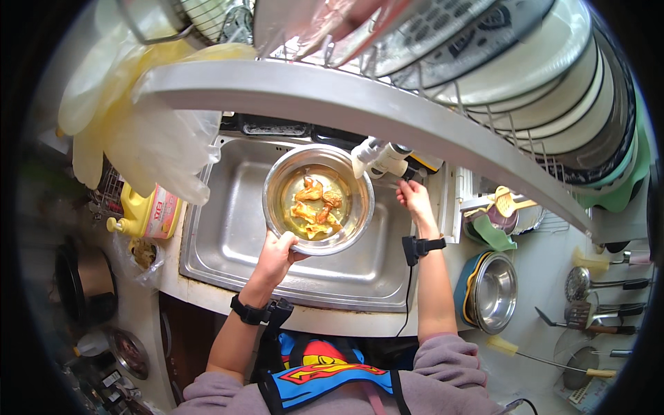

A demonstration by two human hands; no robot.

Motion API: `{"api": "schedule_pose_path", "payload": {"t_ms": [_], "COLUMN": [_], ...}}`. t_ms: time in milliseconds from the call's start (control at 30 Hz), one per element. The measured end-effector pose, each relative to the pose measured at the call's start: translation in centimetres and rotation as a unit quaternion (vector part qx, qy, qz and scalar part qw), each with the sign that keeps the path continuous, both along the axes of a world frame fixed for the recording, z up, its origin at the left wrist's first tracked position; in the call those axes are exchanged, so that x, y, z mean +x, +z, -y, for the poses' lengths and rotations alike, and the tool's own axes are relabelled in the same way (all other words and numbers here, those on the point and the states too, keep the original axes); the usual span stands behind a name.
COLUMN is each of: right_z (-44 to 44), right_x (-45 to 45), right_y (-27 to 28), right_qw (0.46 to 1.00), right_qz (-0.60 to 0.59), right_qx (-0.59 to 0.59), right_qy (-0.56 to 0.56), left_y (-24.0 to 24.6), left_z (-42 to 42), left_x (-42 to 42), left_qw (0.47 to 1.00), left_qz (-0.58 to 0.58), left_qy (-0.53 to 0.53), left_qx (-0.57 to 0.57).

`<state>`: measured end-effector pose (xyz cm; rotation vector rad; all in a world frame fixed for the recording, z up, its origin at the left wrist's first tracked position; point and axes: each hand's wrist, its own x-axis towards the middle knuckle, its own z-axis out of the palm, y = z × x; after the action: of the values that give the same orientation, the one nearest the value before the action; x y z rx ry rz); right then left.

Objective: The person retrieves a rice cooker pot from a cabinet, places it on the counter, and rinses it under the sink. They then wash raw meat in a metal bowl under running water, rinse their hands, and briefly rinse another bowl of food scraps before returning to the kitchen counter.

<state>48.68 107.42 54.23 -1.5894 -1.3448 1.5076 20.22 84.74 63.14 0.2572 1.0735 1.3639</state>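
Note:
Over the stainless steel sink [238, 249] is a round metal bowl [358, 228] of yellowish liquid, with several browned, wrinkled food pieces [314, 210] in it. My left hand [280, 254] grips the bowl's near left rim, thumb over the edge. Near the back right of the sink, my right hand [412, 197] has its fingers closed at a small dark part beside the faucet [386, 161]; whether this is the faucet's lever is hard to tell. The faucet's whitish spout end [361, 155] reaches over the bowl's back right rim.
A dish rack [363, 85] with plates [519, 67] hangs above the sink. Pale rubber gloves [155, 135] dangle at upper left, above a yellow detergent jug [150, 210]. Stacked metal basins [495, 293] stand right of the sink; cooking utensils [578, 285] hang farther right.

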Motion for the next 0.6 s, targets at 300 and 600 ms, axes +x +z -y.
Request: {"api": "schedule_pose_path", "payload": {"t_ms": [300, 600], "right_z": [1.4, 0.8], "right_x": [-1.3, 0.2], "right_y": [-2.2, -5.6], "right_qw": [0.978, 0.950], "right_qz": [0.127, 0.196], "right_qx": [0.162, 0.240], "right_qy": [-0.033, -0.026], "left_y": [0.9, 1.0], "left_z": [-2.9, -2.8], "left_x": [-0.1, -0.6], "left_qw": [1.000, 1.000], "left_qz": [0.019, 0.015], "left_qy": [-0.008, -0.012], "left_qx": [0.012, -0.003]}}
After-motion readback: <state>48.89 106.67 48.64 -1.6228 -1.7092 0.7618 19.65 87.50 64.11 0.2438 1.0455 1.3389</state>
